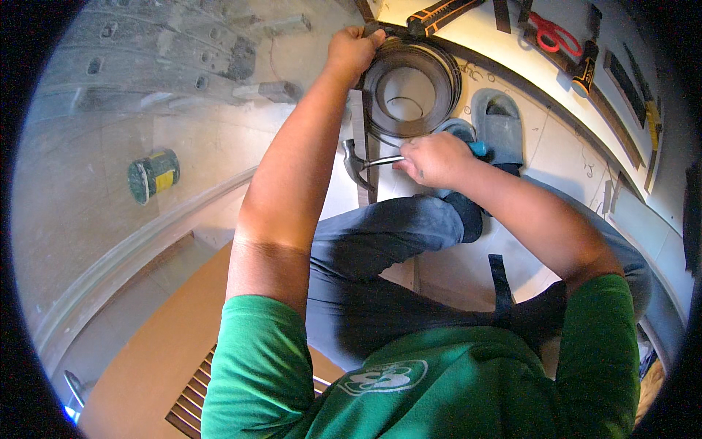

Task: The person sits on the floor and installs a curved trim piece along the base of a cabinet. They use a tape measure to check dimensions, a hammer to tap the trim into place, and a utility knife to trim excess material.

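Observation:
My right hand is wrapped round a claw hammer. Its metal head points left, and the blue handle end shows past my fist. Farther up and to the left, my left hand is closed, with a small dark piece at its fingertips that I cannot make out. Under and beside that hand runs a long, narrow dark strip, partly covered by the hammer head. Just right of the strip lies a coil of dark flat band or wire. An orange and black utility knife rests beyond the coil.
On the pale board at the upper right lie red-handled scissors, an orange and black tool and several dark strips. A sandal is near my feet. A dark green tub shows at the left, and a slatted tan panel at the lower left.

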Demonstrator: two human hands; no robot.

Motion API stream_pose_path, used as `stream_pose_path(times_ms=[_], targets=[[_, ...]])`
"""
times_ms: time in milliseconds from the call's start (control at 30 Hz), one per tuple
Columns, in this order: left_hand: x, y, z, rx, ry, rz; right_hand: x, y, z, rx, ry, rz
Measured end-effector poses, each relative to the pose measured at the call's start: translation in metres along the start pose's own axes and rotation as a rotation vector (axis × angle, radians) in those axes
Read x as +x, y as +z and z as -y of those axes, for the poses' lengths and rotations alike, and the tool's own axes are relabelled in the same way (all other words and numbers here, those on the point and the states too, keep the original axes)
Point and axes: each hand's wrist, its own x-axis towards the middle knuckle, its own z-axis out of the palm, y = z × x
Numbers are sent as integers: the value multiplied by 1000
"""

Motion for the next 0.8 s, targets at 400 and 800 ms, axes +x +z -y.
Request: stream_pose_path(times_ms=[400, 800], targets=[[-11, 2, -10, -77, -27, -2, 15, 0, -3, 32, 129, -130], [-11, 1, -10, 1, -14, -14, 22, 4, -4, 52, 131, -178]])
